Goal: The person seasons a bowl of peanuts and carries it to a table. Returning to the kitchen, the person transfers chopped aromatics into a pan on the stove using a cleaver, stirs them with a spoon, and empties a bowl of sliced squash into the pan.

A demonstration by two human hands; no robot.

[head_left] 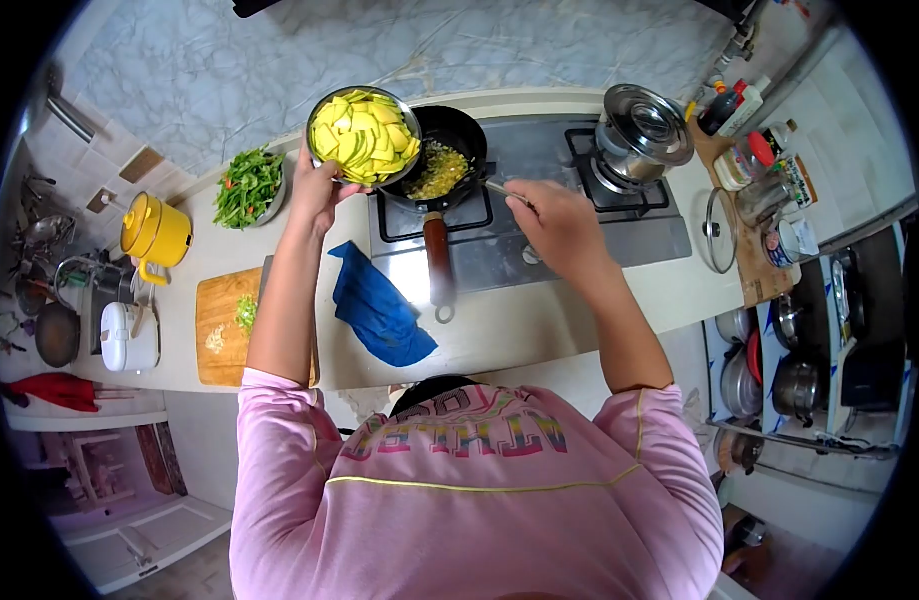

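Observation:
My left hand (318, 190) grips a metal bowl (415, 112) by its near left side. Thin yellow-green squash slices (366, 138) fill it. The bowl is held up beside the black wok (462, 125), overlapping its left part in view. Chopped yellowish bits (442, 170) lie in the wok, which sits on the left burner with its wooden handle (437, 248) pointing at me. My right hand (558, 222) is closed around the thin handle of a metal cooking utensil (500, 188); it reaches to the wok, and I cannot make out its head.
Leafy greens (248, 188) in a bowl, a cutting board (215, 325) with chopped bits and a blue cloth (380, 308) are on the left. A lidded pot (635, 150) stands on the right burner. Jars, bottles and a glass lid (720, 230) line the right side.

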